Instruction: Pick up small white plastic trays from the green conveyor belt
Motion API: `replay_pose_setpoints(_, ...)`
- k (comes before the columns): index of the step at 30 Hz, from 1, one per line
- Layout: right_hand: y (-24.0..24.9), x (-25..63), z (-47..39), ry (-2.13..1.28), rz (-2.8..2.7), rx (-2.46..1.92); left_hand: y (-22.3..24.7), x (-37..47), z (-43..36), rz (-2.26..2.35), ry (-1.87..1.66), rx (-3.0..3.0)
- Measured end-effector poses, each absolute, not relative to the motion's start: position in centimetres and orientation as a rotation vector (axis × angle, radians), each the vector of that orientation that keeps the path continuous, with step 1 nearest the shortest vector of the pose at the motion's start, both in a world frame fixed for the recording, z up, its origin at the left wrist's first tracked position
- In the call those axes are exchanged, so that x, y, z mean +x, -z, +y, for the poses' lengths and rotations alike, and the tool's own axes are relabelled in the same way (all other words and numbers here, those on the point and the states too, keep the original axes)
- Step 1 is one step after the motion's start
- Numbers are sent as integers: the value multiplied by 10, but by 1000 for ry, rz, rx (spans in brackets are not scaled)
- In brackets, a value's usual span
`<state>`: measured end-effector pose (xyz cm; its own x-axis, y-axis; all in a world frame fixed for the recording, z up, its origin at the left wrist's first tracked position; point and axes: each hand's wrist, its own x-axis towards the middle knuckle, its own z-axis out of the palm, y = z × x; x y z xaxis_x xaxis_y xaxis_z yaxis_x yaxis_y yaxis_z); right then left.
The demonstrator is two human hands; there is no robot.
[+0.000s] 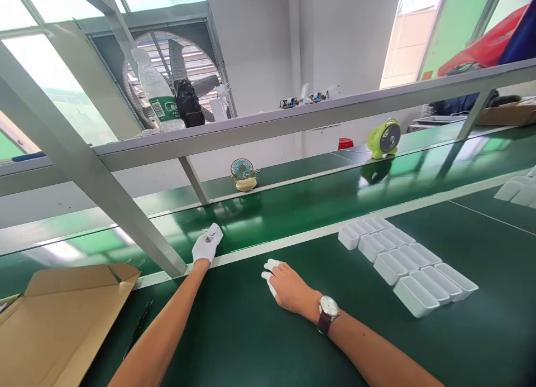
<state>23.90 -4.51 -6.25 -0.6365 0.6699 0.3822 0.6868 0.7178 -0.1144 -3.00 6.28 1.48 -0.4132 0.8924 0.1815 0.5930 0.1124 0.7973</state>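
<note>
- Progress: left hand [206, 246], white-gloved, pinches a small white plastic part [215, 230] over the green conveyor belt [293, 205].
- Right hand [288, 286]: grip spread, resting empty on the green desk [234, 325].
- White rectangular plastic cases [404, 264] lie grouped, untouched, right of it.

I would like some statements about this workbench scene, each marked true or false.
1. The left hand wears a white glove and holds a small white part at the belt's edge. True.
2. The right hand holds a white tray. False: it rests flat on the green table, holding nothing.
3. A wristwatch is on the right wrist. True.
4. The white trays lie left of both hands. False: they lie to the right.
5. The cardboard box is at the lower left. True.
</note>
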Motion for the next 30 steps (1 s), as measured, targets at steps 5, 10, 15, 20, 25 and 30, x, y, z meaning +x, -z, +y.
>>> replay_pose_setpoints(5,65,237,-43,62,-2515,-1047,2,-47,76,2062,-1244,1381)
replay_pose_setpoints(10,68,237,-46,24,-2510,-1046,23,-40,45,1974,-1308,1438)
replay_pose_setpoints(15,75,245,-44,35,-2466,-1060,26,-16,0,1731,-1214,1699)
replay_pose_setpoints(20,64,239,-48,61,-2492,-984,21,-13,-29,1607,-1120,1782)
replay_pose_setpoints(25,55,236,-38,147,-2530,-1104,35,-22,-20,1670,-920,1780)
replay_pose_setpoints(30,57,240,-32,219,-2558,-1120,27,3,-8,1675,-826,1861)
